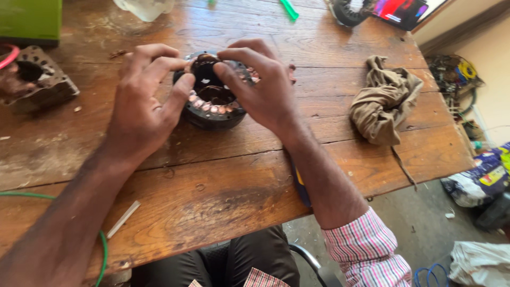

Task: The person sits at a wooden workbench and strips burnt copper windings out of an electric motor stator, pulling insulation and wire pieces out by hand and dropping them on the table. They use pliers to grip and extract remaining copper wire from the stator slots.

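Head view: ring-shaped stator (212, 103) lies flat, bore axis vertical.

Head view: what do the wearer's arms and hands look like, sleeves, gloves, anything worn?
Both hands are bare: no gloves, rings or watch show on the left hand or right hand. The right arm has a rolled pink-and-white checked sleeve. The left forearm is bare as far as it shows.

My one head-worn camera looked steeply down and forward, close over the table (212, 180) before me.
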